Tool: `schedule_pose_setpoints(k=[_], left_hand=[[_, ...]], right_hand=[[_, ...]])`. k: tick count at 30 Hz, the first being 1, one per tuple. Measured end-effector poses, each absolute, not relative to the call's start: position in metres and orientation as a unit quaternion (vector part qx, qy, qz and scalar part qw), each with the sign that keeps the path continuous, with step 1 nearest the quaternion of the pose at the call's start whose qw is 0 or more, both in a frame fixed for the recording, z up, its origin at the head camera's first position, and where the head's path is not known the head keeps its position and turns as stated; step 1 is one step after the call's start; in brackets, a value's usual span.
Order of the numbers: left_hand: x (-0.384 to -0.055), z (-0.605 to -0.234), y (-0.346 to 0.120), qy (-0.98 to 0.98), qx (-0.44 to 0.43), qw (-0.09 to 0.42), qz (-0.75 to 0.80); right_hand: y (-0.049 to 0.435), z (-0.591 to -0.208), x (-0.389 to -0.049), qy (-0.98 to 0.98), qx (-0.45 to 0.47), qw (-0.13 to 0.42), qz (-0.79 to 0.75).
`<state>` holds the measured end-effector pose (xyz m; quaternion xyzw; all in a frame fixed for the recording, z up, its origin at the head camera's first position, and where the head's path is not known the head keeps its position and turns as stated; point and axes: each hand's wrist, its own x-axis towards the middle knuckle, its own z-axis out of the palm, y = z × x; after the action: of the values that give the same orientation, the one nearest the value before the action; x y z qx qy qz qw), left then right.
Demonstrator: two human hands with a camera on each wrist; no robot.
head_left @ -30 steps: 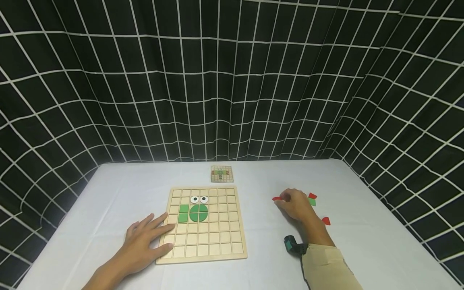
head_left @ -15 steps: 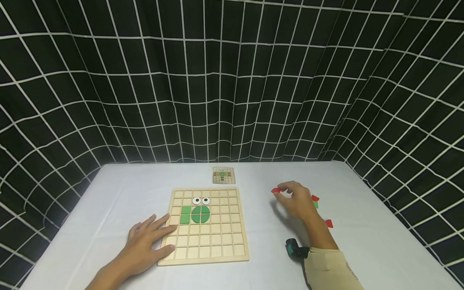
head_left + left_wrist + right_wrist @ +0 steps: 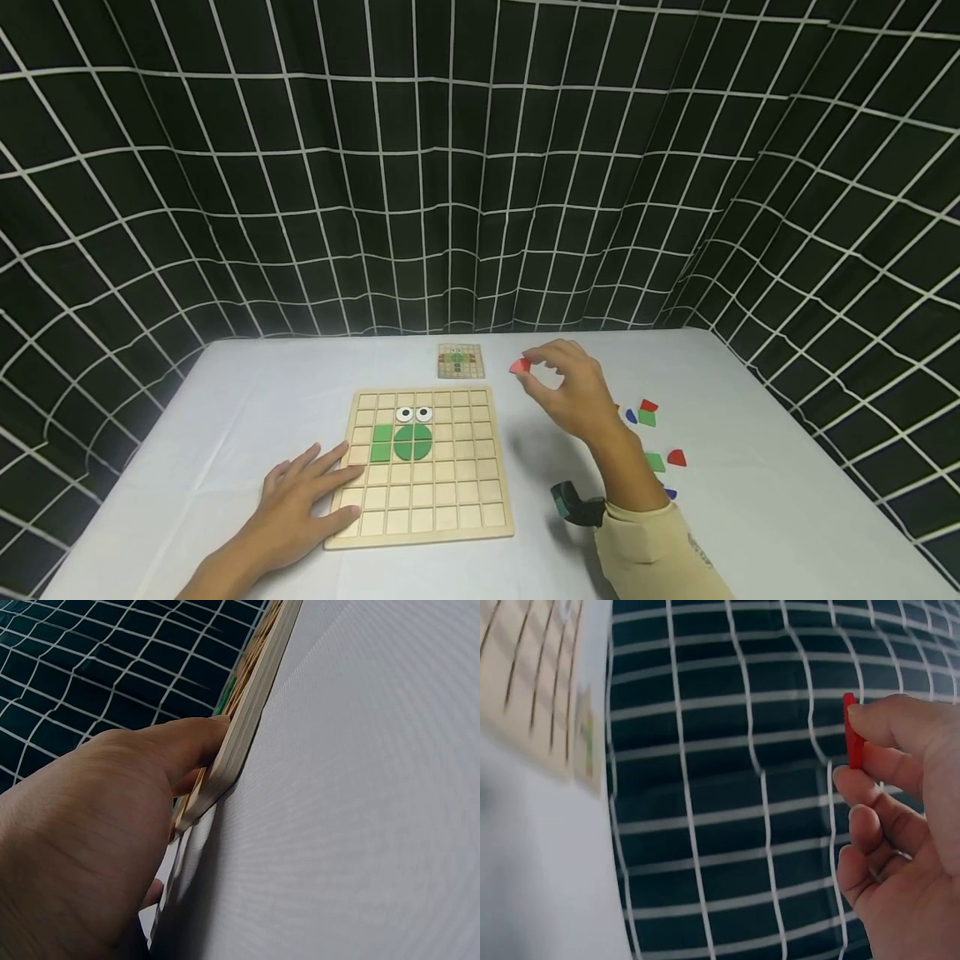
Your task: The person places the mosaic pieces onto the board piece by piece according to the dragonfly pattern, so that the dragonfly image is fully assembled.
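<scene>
My right hand (image 3: 573, 392) pinches a red quarter-circle tile (image 3: 519, 366) between thumb and fingertips, raised above the table right of the small picture card (image 3: 461, 361). Seen edge-on in the right wrist view, the red tile (image 3: 853, 731) looks thin. My left hand (image 3: 300, 508) rests with fingers spread on the left edge of the wooden grid board (image 3: 450, 533); in the left wrist view, its thumb touches the board's edge (image 3: 247, 727). Set in the board are two eye tiles (image 3: 414, 414), two green square tiles (image 3: 381, 443) and a green circle of quarter tiles (image 3: 412, 442).
Loose tiles lie on the white table right of the board: a red quarter tile (image 3: 677, 457), green squares (image 3: 647, 418), another red piece (image 3: 648, 406) and a blue piece (image 3: 631, 416). The right forearm partly covers others. A black gridded curtain (image 3: 465, 167) stands behind the table.
My right hand has lifted the red tile off the table and carried it left towards the card, uncovering more loose tiles. The left hand stays on the board.
</scene>
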<state>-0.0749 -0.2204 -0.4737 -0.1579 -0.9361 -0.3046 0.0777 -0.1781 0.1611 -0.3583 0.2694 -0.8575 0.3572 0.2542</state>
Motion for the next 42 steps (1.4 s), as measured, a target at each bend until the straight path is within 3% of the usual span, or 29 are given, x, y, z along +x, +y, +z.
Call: schedule_pose_setpoints(k=[11, 20, 36, 42], left_hand=[[-0.076, -0.474, -0.221, -0.935, -0.164, 0.080, -0.304], [-0.074, -0.472, -0.221, -0.936, -0.163, 0.083, -0.301], [-0.076, -0.472, -0.222, -0.937, -0.164, 0.063, -0.300], [-0.077, -0.473, -0.222, -0.937, -0.164, 0.059, -0.302]], right_hand=[[0.097, -0.357, -0.176, -0.820, 0.348, 0.254, 0.376], [0.056, -0.371, -0.174, -0.818, 0.362, 0.217, 0.391], [-0.002, -0.403, -0.174, -0.882, 0.293, 0.054, 0.365], [-0.013, -0.415, -0.176, -0.895, 0.278, 0.030, 0.347]])
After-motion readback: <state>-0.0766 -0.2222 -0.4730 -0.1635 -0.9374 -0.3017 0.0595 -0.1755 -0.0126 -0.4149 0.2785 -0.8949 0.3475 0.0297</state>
